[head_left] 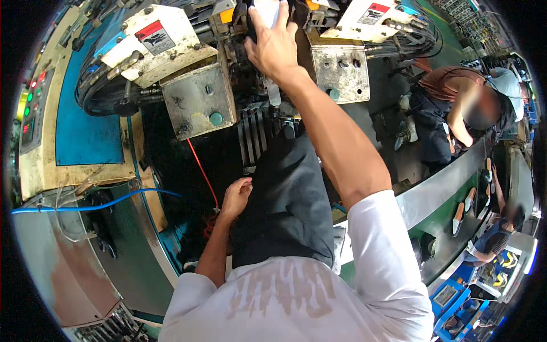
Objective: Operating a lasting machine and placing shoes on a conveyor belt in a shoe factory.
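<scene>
My right hand [273, 50] reaches up to the top of the view, between two machine heads. Its fingers are spread over a piece with a bright white top [266, 10] and press on it; its kind cannot be made out, since the hand and the frame's edge hide most of it. Low beside my left thigh hangs my left hand [236, 197], fingers loosely bent, with nothing visible in it. Near that hand runs a red cord [201, 171], ending in a red coil. Dark trousers [288, 199] cover my legs below the machine.
Stained metal boxes with green buttons [215, 118] flank the machine's middle. A control panel [35, 108] and blue hose [102, 207] are at left. At right runs a metal-edged conveyor [439, 188] with shoe-like pieces [458, 219]; a co-worker [444, 108] bends beside it.
</scene>
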Tool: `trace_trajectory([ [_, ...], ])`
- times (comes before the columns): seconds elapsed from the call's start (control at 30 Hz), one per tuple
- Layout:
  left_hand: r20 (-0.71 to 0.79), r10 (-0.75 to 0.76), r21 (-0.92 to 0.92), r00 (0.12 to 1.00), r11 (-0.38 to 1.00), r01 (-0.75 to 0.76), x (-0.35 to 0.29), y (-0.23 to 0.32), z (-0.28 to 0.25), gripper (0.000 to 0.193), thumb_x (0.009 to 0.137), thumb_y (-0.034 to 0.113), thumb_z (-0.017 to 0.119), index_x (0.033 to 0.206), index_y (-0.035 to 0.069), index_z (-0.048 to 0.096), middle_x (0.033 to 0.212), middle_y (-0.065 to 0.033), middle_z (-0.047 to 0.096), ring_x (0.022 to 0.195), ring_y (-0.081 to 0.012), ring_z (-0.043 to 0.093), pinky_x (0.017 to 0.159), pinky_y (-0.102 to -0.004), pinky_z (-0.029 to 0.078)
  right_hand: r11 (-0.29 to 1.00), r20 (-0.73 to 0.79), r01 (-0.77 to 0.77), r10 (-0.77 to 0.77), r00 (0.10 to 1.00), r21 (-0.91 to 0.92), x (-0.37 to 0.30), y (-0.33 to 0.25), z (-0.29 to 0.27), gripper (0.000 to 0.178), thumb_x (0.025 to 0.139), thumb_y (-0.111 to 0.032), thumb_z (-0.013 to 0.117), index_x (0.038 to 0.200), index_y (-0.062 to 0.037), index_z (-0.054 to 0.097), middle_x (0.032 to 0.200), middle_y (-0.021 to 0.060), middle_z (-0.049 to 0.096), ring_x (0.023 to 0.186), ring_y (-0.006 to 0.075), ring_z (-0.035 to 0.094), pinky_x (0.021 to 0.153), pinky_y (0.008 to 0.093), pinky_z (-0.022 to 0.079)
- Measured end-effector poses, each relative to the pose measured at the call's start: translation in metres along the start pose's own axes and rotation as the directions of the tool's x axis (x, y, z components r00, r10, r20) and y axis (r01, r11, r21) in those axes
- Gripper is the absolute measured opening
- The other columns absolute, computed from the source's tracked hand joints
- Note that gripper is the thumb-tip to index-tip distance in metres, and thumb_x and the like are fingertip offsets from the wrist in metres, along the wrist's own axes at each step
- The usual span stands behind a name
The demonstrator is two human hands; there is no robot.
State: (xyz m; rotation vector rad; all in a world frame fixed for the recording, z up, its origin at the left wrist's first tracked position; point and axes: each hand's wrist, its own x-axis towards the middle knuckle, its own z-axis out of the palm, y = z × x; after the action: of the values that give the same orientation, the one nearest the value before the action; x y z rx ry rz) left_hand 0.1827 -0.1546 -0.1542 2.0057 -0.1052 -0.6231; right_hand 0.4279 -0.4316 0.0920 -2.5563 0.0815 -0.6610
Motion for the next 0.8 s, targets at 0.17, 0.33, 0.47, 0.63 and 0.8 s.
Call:
trace_trajectory([
  [0.17,0.043,0.062,0.044,0.997,0.997,-0.064,0.017,0.002,0.004,0.031,0.107,0.012,0.072,0.135,0.000,0.074,0.123,-0.0200,0.079,0.111,-0.0313,0.078,0.096,-0.0403,0.060,1.000,0.048,-0.025,0.025,0.999,0.004,0.037,0.004,-0.008,0.070,0.094,-0.021,0.074,0.162,-0.0276,0.055,0.176,0.0415,0.013,0.133,0.0594,0.052,0.107,0.0625,0.055],
  [0.33,0.096,0.153,0.096,0.984,0.982,-0.162,0.039,-0.013,0.013,0.031,0.105,0.012,0.074,0.133,0.000,0.072,0.119,-0.0201,0.077,0.106,-0.0379,0.076,0.093,-0.0453,0.060,0.999,0.033,0.032,-0.031,0.999,-0.012,0.032,0.008,-0.003,0.071,0.094,-0.022,0.076,0.162,-0.0272,0.055,0.175,0.0403,0.017,0.134,0.0593,0.052,0.110,0.0611,0.054],
  [0.47,0.110,0.221,0.095,0.969,0.968,-0.231,0.051,-0.002,0.014,0.029,0.105,0.011,0.073,0.133,0.000,0.071,0.119,-0.0208,0.077,0.103,-0.0369,0.077,0.091,-0.0446,0.061,0.997,-0.003,0.065,-0.065,0.998,-0.030,0.037,0.014,0.003,0.072,0.095,-0.023,0.076,0.163,-0.0269,0.054,0.174,0.0393,0.020,0.135,0.0592,0.053,0.112,0.0600,0.052],
  [0.63,0.066,0.257,-0.001,0.964,0.966,-0.257,0.052,0.027,0.010,0.030,0.106,0.004,0.072,0.136,0.001,0.070,0.121,-0.0186,0.078,0.110,-0.0293,0.079,0.093,-0.0379,0.063,0.994,-0.081,0.102,-0.104,0.991,-0.028,0.041,0.014,0.008,0.073,0.095,-0.024,0.078,0.164,-0.0265,0.054,0.173,0.0381,0.025,0.136,0.0590,0.053,0.115,0.0587,0.050],
  [0.8,0.077,0.282,-0.025,0.956,0.960,-0.281,0.027,0.063,0.020,0.030,0.106,0.003,0.071,0.137,0.001,0.071,0.124,-0.0175,0.079,0.112,-0.0283,0.079,0.095,-0.0373,0.063,0.990,-0.162,0.131,-0.136,0.977,-0.041,0.008,0.013,-0.003,0.074,0.095,-0.025,0.079,0.165,-0.0261,0.053,0.173,0.0368,0.029,0.137,0.0589,0.053,0.118,0.0573,0.049],
])
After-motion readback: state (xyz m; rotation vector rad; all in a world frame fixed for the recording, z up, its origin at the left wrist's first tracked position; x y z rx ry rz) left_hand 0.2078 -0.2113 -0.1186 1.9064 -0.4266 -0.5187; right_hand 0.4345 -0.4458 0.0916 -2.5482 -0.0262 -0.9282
